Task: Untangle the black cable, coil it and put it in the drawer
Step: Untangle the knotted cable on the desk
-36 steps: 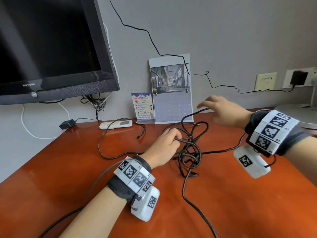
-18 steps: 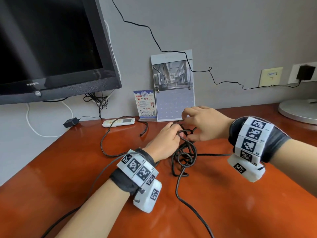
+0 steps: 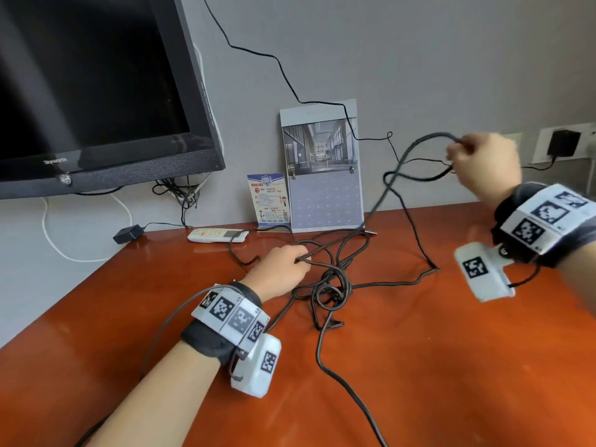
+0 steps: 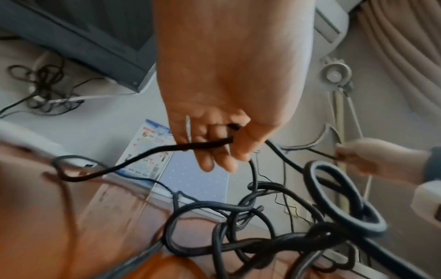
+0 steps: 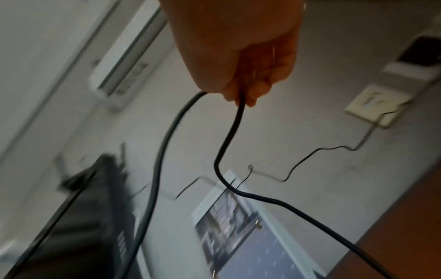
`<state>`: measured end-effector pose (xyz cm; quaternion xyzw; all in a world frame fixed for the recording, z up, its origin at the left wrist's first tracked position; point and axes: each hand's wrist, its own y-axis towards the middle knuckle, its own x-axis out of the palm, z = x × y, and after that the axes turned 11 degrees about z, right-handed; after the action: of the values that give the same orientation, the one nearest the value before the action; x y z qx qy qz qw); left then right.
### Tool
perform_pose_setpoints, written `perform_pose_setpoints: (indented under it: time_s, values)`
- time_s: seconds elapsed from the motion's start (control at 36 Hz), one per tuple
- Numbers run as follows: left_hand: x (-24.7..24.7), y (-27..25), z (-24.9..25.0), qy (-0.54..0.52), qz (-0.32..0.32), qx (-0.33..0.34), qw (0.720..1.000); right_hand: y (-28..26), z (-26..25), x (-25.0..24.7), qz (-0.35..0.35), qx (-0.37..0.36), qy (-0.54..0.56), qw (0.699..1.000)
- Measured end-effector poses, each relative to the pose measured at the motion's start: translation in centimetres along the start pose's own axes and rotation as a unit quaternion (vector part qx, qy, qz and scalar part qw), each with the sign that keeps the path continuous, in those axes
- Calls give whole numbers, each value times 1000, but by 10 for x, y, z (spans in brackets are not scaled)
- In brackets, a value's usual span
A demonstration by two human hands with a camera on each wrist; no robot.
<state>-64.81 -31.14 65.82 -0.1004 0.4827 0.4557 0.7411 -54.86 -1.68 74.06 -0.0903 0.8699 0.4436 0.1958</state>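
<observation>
The black cable (image 3: 332,285) lies knotted in loops on the red-brown table (image 3: 451,366), with one tail running toward the front edge. My left hand (image 3: 283,266) rests low by the knot and pinches a strand; the left wrist view shows that strand of cable (image 4: 203,146) between thumb and fingers of the left hand (image 4: 222,136). My right hand (image 3: 477,162) is raised at the right, above the table, gripping a loop of cable that stretches back down to the tangle. In the right wrist view the cable (image 5: 229,143) hangs in two strands from the right hand (image 5: 241,83). No drawer is in view.
A dark TV (image 3: 90,91) hangs at the left. Along the wall stand a calendar (image 3: 322,169), a small card (image 3: 269,201), a white remote (image 3: 216,235) and a black adapter (image 3: 127,233). A thin wire runs across the wall to a plugged charger (image 3: 562,143).
My right hand took hold of a loop at the tangle and lifted it up and to the right, drawing cable out. The left hand stayed at the knot.
</observation>
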Motion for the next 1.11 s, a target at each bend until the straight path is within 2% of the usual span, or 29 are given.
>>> perform_pose_setpoints:
  time_s: [0.06, 0.14, 0.28, 0.36, 0.42, 0.44, 0.5, 0.53, 0.58, 0.64, 0.72, 0.78, 0.83, 0.94, 1.11]
  values:
    - [-2, 1, -6, -6, -4, -12, 1000, 11, 18, -8, 0, 72, -28, 997]
    - [-2, 3, -9, -19, 19, -9, 1000, 22, 44, -13, -59, 145, -108, 982]
    - [1, 7, 0, -13, 30, 20, 999, 15, 42, -8, -162, 143, -178, 960]
    - [3, 9, 3, -22, 25, 27, 999, 6, 19, -3, -167, 96, -174, 966]
    - [5, 10, 4, -24, 25, 31, 999, -5, -3, -4, -128, 59, -147, 979]
    - [5, 10, 5, -25, 25, 31, 999, -12, -16, -7, -94, 17, -130, 987]
    - [6, 11, 8, -33, 26, 30, 999, -30, -42, -13, -35, -123, -78, 989]
    - [7, 12, 9, -37, 27, 30, 999, -41, -53, -14, -29, -201, -40, 978]
    - [8, 12, 12, -37, 29, 35, 998, -62, -69, -9, -62, -345, -14, 937]
    - [10, 11, 16, -26, 32, 45, 998, -82, -80, 2, -150, -420, -63, 893]
    - [10, 10, 20, -18, 37, 51, 998, -96, -84, 18, -293, -387, -168, 858]
    - [9, 8, 21, -18, 36, 49, 998, -97, -86, 23, -315, -356, -149, 867]
    - [8, 7, 22, -21, 32, 46, 998, -95, -84, 28, -309, -342, -141, 876]
    - [6, 5, 23, -23, 31, 48, 998, -94, -82, 31, -285, -358, -125, 880]
    - [8, 5, 26, -26, 29, 45, 998, -94, -85, 35, -209, -433, -150, 864]
